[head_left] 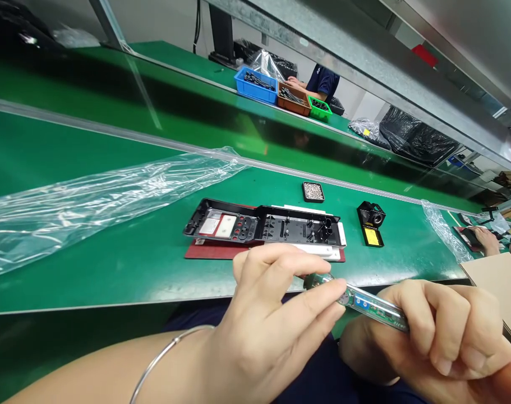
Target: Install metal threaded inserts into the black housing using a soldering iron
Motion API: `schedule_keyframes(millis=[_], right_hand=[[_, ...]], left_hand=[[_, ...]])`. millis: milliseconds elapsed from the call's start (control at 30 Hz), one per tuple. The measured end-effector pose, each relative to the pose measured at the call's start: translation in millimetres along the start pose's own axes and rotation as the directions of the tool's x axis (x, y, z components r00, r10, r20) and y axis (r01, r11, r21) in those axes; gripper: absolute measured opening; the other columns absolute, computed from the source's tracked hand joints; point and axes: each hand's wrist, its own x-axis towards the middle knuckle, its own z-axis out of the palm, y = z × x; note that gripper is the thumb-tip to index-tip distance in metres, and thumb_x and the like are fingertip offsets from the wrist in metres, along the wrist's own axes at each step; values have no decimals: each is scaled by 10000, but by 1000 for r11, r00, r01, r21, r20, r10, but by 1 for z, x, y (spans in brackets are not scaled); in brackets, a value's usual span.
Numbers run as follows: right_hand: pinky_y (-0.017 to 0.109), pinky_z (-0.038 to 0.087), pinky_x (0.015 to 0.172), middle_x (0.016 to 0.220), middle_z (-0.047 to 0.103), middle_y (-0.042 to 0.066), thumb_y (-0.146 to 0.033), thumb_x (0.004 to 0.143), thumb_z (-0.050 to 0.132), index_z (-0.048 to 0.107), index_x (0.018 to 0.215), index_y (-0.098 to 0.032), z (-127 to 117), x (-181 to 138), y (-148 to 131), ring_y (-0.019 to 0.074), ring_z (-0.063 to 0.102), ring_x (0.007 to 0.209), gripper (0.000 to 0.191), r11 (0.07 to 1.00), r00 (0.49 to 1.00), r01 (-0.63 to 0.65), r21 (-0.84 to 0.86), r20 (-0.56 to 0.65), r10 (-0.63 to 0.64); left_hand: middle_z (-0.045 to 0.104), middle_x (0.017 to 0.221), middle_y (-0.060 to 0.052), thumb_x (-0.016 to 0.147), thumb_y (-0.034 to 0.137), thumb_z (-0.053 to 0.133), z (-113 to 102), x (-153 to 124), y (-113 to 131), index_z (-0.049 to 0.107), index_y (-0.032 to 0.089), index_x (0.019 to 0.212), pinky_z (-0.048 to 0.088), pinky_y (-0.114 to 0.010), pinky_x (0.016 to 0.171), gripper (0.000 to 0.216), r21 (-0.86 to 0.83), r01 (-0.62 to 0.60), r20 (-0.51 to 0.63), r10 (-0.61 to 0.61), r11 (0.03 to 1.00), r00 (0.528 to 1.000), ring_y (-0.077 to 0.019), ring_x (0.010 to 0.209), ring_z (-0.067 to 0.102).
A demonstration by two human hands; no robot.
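Note:
My right hand [432, 331] is closed around a transparent pen-shaped tool [373, 306] with a blue part inside, held low over my lap. My left hand [272, 320], with a thin metal bangle on its wrist, pinches the tool's front end between thumb and fingers. Just beyond my hands, on the green bench, a long black plastic housing [263, 224] lies open side up on a dark red mat [215, 251], with white strips under its right end.
A small black tray of screws [313, 192] and a black-and-yellow holder [371, 223] sit right of the housing. A clear plastic bag [91, 196] lies at the left. Blue, brown and green bins [280, 92] stand far back beside a seated person. Another person's hand [486, 238] rests at the right.

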Motion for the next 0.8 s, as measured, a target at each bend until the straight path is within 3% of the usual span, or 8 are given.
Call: schedule_keyframes(millis=[233, 367, 467, 633, 733, 800], right_hand=[[80, 237, 305, 514, 307, -74, 53, 913, 686, 309, 433, -116, -2, 3, -5, -34, 270, 361, 633, 999, 999, -25, -40, 29, 27], [94, 251, 328, 564, 362, -54, 26, 991, 537, 321, 446, -120, -9, 1, -5, -30, 289, 388, 604, 1000, 1000, -10, -13, 8, 10], [124, 319, 381, 602, 399, -43, -1, 1026, 435, 326, 468, -130, -15, -4, -8, -18, 319, 419, 582, 999, 1000, -8, -44, 12, 8], [153, 521, 589, 695, 443, -21, -141, 1038, 559, 387, 548, -119, -38, -3, -18, 3, 401, 487, 520, 981, 992, -21, -190, 117, 44], [126, 482, 573, 695, 284, -8, -180, 1037, 530, 300, 550, -110, -65, 17, -27, 7, 426, 542, 543, 899, 985, 138, -416, 153, -80], [107, 366, 486, 717, 194, -3, -228, 1035, 512, 205, 563, -100, -90, 37, -35, 8, 372, 540, 578, 739, 950, 307, -599, 231, -208]], left_hand=[[626, 1122, -45, 919, 140, 699, 2, 2, 0, 723, 206, 1094, 435, -376, 942, 188, -23, -12, 21, 12, 1000, 1000, -193, 1091, 519], [630, 1125, -40, 917, 157, 712, 3, 2, -3, 716, 218, 1098, 441, -375, 930, 191, -17, -8, 20, 8, 1000, 1000, -195, 1096, 521], [621, 1136, -37, 913, 149, 715, 6, 1, -6, 718, 217, 1085, 429, -378, 952, 185, -14, -5, 31, 5, 1000, 1000, -193, 1108, 516], [568, 1258, -63, 957, 319, 680, 11, 2, -10, 677, 234, 1184, 403, -392, 1019, 242, 70, -28, 49, 24, 997, 998, -225, 1185, 514], [550, 1240, -57, 959, 445, 641, 9, -10, -24, 532, 309, 1448, 374, -363, 1088, 519, 211, -62, 29, 57, 975, 998, -224, 1152, 525], [578, 1182, -14, 893, 387, 687, 2, -34, -44, 408, 411, 1535, 374, -331, 1123, 700, 315, -62, -20, 72, 947, 997, -208, 1007, 553]])
